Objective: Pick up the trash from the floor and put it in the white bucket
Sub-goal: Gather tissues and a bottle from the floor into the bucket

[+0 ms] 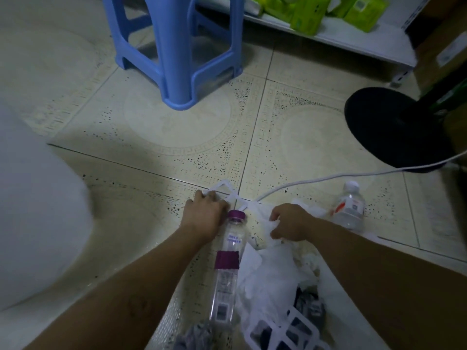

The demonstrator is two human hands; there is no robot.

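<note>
Left hand (206, 213): fingers closed on a white plastic lattice piece (223, 192) on the tiled floor (151, 137).
Right hand (288, 223): pinching crumpled white paper (271, 263).
Purple-capped bottle (228, 263): lying between both hands.
Clear bottle (348, 207): right, beside the white cable (328, 176).
White bucket (32, 210): far left, blurred.
Blue stool (174, 49): beyond, upright.

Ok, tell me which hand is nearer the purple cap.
Left. The left hand sits right beside the purple cap, about touching it; the right hand is further off to the cap's right, on white paper.
</note>
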